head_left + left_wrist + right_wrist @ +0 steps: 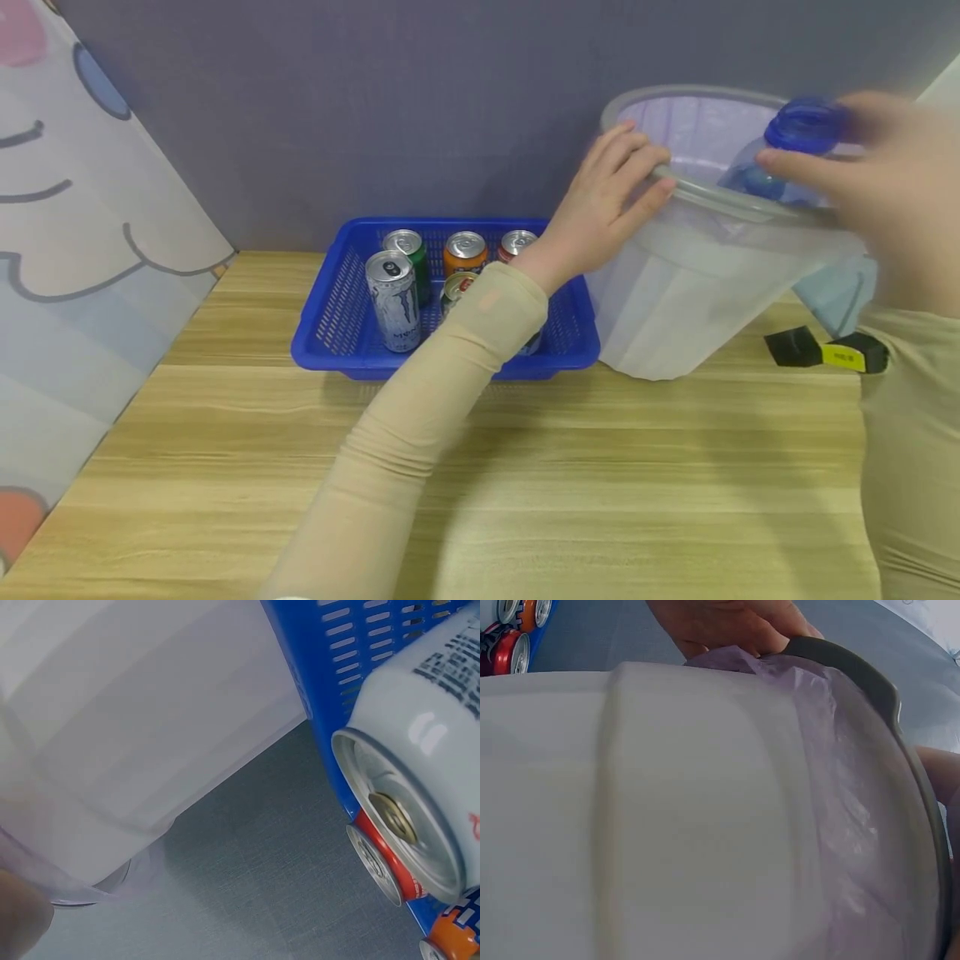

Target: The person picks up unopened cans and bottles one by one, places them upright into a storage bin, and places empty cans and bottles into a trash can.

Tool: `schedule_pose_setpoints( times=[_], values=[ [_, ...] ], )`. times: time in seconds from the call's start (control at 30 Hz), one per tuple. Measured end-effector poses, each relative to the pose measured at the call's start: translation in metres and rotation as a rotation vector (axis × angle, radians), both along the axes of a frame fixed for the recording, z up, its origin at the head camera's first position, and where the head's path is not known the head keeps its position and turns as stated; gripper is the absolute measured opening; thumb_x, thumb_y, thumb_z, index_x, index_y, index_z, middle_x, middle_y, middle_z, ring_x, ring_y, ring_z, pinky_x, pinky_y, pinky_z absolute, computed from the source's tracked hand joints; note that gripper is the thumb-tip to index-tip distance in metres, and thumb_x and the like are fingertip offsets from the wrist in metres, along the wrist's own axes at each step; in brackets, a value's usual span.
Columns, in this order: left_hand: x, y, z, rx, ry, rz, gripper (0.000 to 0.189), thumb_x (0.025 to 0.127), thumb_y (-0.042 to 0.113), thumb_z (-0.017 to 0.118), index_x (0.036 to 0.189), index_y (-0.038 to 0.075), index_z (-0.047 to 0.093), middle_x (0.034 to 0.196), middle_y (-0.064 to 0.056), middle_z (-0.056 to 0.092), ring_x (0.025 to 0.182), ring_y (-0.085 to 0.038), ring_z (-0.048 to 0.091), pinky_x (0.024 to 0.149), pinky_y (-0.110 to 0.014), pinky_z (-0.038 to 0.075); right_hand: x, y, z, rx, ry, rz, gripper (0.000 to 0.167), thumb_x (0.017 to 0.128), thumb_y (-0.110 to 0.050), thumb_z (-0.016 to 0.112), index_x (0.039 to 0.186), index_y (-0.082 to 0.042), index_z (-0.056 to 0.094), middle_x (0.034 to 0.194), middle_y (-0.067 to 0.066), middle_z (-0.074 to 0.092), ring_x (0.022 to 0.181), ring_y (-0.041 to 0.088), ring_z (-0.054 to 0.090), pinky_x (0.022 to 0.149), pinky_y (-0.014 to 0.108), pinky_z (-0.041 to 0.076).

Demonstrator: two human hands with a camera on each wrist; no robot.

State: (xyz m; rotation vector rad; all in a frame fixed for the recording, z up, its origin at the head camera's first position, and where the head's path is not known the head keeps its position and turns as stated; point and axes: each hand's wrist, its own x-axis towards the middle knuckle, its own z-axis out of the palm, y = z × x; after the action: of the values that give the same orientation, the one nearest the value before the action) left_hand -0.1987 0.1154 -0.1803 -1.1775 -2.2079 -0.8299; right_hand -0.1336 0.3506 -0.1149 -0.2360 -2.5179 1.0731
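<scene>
A white trash can [667,292] with a grey rim and a thin lilac liner [840,817] leans to the right on the table. My left hand [611,196] grips its rim on the left side; in the right wrist view that hand [735,626] shows beside the liner's folded edge. Over the can's opening, my right hand [892,175], blurred, holds a clear bluish plastic bottle [806,129] by its dark blue top. The bottle's lower part dips inside the can, hidden behind the rim.
Left of the can, a blue plastic basket [352,362] holds several drink cans, among them a white one [396,308] and an orange one [463,254]. A black and yellow strap [843,357] and a light blue item [847,287] lie right of the can. A grey wall stands behind.
</scene>
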Motion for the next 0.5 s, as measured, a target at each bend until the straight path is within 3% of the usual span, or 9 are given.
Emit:
schedule_pose_setpoints(
  times=[0.1,0.23,0.3,0.4,0.5],
  values=[
    [-0.001,0.001,0.000,-0.003,0.002,-0.005,0.033,0.100,0.029,0.044,0.127,0.013,0.054,0.132,-0.003,0.047,0.143,-0.021,0.021,0.115,-0.016,-0.004,0.002,-0.003,0.000,0.162,-0.070,-0.020,0.078,0.077,-0.041,0.076,0.142,-0.014,0.043,0.112,-0.004,0.063,0.074,-0.003,0.043,0.057,0.011,0.033],
    [-0.001,0.001,0.000,0.001,0.005,-0.007,0.033,0.100,0.029,0.045,0.127,0.013,0.055,0.131,-0.003,0.048,0.143,-0.022,0.021,0.115,-0.016,-0.003,0.005,-0.013,0.002,0.365,-0.118,-0.022,0.082,0.077,-0.049,0.072,0.140,-0.004,0.044,0.131,0.029,0.051,0.082,0.020,0.045,0.061,0.021,0.027],
    [-0.001,0.001,0.000,0.003,0.004,-0.009,0.033,0.100,0.029,0.045,0.127,0.013,0.055,0.131,-0.003,0.048,0.143,-0.021,0.021,0.115,-0.016,-0.003,0.005,-0.014,0.004,0.399,-0.116,0.005,0.075,0.077,-0.050,0.072,0.131,-0.001,0.053,0.113,0.023,0.060,0.079,0.025,0.046,0.059,0.025,0.029],
    [0.000,0.001,0.000,0.004,0.001,-0.012,0.033,0.100,0.029,0.045,0.127,0.012,0.055,0.131,-0.003,0.048,0.143,-0.021,0.020,0.115,-0.016,-0.003,0.005,-0.012,0.005,0.411,-0.117,0.038,0.067,0.076,-0.050,0.073,0.119,-0.001,0.060,0.084,0.003,0.062,0.066,0.014,0.046,0.054,0.028,0.032],
    [0.000,0.000,0.000,0.007,0.003,-0.015,0.033,0.100,0.029,0.045,0.127,0.012,0.055,0.131,-0.003,0.048,0.143,-0.022,0.021,0.115,-0.016,-0.003,0.002,-0.008,0.004,0.411,-0.129,0.067,0.066,0.075,-0.050,0.074,0.118,-0.002,0.060,0.080,0.002,0.062,0.058,0.005,0.045,0.050,0.027,0.034]
  ],
)
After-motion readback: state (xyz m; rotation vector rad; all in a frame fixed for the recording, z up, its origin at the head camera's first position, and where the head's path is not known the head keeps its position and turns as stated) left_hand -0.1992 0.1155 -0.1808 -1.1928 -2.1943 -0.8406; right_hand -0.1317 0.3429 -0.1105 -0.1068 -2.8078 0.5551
